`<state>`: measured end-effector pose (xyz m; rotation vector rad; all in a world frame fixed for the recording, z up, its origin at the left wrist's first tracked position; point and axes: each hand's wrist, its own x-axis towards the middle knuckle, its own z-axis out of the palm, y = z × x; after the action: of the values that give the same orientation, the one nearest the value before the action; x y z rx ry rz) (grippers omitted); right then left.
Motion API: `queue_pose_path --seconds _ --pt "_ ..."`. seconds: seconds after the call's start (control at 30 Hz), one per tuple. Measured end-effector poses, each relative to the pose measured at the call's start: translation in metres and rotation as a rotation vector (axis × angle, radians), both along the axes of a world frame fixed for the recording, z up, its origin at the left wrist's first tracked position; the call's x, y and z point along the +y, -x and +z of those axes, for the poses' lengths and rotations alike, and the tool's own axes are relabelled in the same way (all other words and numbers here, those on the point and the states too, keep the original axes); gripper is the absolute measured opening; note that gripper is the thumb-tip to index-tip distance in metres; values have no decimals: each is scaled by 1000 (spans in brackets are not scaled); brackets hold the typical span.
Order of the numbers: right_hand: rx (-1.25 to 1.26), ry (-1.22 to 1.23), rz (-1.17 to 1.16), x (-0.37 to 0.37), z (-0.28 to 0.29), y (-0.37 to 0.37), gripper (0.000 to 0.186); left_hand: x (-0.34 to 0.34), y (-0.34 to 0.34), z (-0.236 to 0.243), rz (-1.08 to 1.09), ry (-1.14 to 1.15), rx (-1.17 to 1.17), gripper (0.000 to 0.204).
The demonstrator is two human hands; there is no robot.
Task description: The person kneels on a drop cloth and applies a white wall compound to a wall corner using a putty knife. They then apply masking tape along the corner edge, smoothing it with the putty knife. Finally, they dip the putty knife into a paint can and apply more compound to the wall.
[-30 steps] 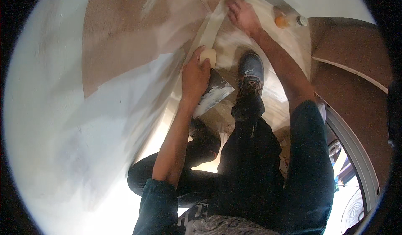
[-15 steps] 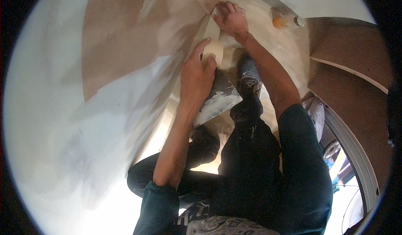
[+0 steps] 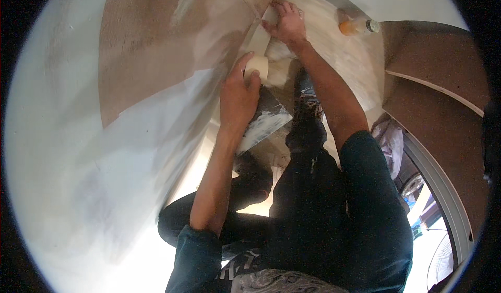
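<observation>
My left hand [image 3: 239, 99] is closed around a roll of cream masking tape [image 3: 259, 67]. Below the same hand, a wide dark scraper blade [image 3: 270, 116] smeared with white filler juts out; its grip is hidden. From the roll a pale tape strip [image 3: 258, 42] stretches away along the edge between the brown-and-white panel [image 3: 151, 48] and the pale boards. At its far end is my right hand [image 3: 289, 27], thumb and fingers apart, fingertips against the surface by the corner. The right hand grasps nothing that I can see.
A bottle with orange contents [image 3: 357, 27] lies to the right of my right hand. Brown shelf boards [image 3: 438, 55] curve along the right side, with a plastic bag [image 3: 389, 144] and a fan [image 3: 442, 261] below. My legs [image 3: 308, 188] fill the lower middle.
My left hand, with the tape roll and scraper, has shifted a little left and nearer. My right hand has moved slightly left, its thumb now farther from the fingers.
</observation>
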<state>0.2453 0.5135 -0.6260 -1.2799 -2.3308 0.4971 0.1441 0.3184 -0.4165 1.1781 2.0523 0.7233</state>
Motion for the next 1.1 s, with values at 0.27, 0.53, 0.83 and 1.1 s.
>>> queue_pose_path --seconds 0.27,0.53,0.83,1.1 --pt "-77 12 -38 -3 4 3 73 -3 3 -7 13 63 -14 40" --pt "-133 36 -31 -1 5 7 74 -3 7 -12 -16 22 2 40" --pt "-114 -9 -50 -3 -1 9 76 -3 2 -9 -1 38 -7 39" --pt "-146 7 -49 -5 0 9 80 -6 2 -11 -1 -15 6 40"
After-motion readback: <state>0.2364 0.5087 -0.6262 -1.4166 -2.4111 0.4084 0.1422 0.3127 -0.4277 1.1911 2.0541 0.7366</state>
